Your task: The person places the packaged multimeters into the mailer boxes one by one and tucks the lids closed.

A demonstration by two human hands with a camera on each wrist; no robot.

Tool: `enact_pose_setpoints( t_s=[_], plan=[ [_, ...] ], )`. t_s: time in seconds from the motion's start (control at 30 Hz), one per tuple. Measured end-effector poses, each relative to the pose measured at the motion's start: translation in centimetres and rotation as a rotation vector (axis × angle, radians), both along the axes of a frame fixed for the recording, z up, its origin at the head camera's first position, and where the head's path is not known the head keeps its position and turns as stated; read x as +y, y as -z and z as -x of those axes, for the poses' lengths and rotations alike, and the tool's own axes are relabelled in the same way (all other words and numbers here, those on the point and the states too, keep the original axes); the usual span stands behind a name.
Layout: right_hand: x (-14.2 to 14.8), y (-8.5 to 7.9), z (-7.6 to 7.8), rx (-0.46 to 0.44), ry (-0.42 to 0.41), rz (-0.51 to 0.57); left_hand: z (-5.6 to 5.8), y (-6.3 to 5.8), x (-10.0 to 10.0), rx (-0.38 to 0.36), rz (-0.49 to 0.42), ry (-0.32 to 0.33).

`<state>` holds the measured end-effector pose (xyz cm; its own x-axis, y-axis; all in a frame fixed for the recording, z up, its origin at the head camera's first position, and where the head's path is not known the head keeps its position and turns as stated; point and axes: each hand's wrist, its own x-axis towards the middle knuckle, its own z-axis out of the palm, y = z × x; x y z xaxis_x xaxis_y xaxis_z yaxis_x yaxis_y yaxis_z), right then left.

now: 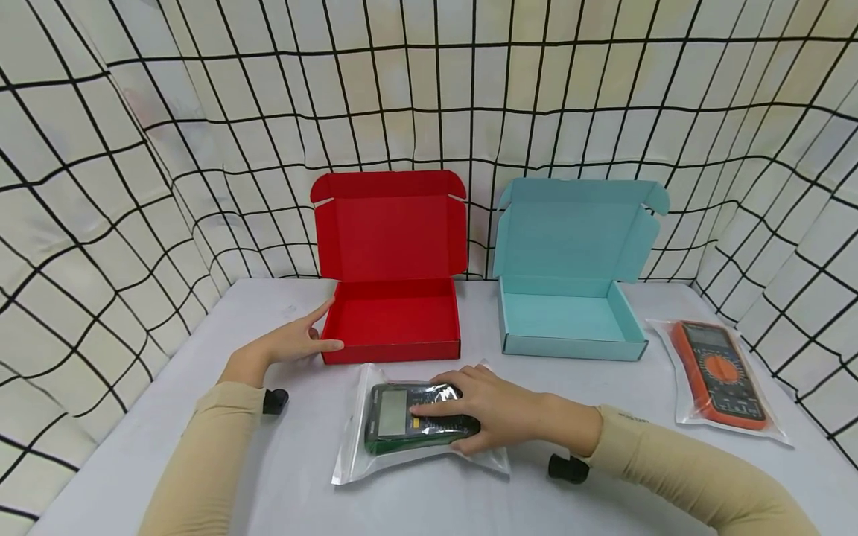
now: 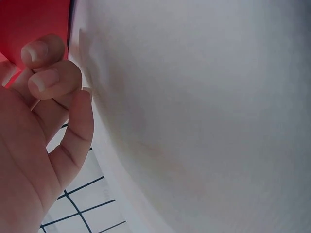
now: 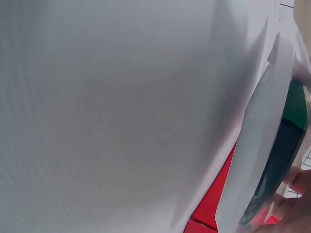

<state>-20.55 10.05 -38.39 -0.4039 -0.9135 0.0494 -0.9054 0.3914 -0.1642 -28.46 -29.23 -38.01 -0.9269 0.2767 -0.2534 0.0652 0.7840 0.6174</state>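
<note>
My left hand point(image 1: 295, 339) holds the left side of an open red cardboard box point(image 1: 395, 351), thumb at the front corner and index finger along the side wall. In the left wrist view, other fingers point(image 2: 56, 82) of this hand are curled beside the box. My right hand point(image 1: 492, 406) grips a dark multimeter with a green edge point(image 1: 392, 411), which is inside a clear plastic bag point(image 1: 348, 454). Its fingers spread over the meter's face, and the thumb lies at the near side. The right wrist view shows the bagged multimeter point(image 3: 277, 160) edge-on, partly cut off by the frame.
An open light-blue box point(image 1: 573, 348) stands right of the red one, its lid raised at the back. Farther right lies an orange multimeter point(image 1: 720, 372) in a clear bag. White fabric with a black grid point(image 1: 429, 82) surrounds the white table point(image 1: 295, 461).
</note>
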Motion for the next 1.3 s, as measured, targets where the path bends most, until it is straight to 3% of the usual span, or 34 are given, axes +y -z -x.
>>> enact_pose_setpoints(
  t_s=[0.23, 0.67, 1.0, 1.3],
  plan=[
    [0.4, -0.9, 0.5, 0.027, -0.015, 0.036, 0.2, 0.0, 0.0, 0.004, -0.036, 0.018],
    [1.6, -3.5, 2.4, 0.021, 0.046, 0.121, 0.3, -0.1, 0.2, 0.016, -0.021, 0.006],
    [1.7, -4.0, 4.0, -0.003, 0.071, 0.135, 0.4, 0.2, 0.2, -0.004, -0.023, -0.005],
    [1.4, -4.0, 5.7, 0.056, 0.06, 0.177, 0.4, 0.2, 0.1, 0.001, -0.053, 0.017]
  ],
)
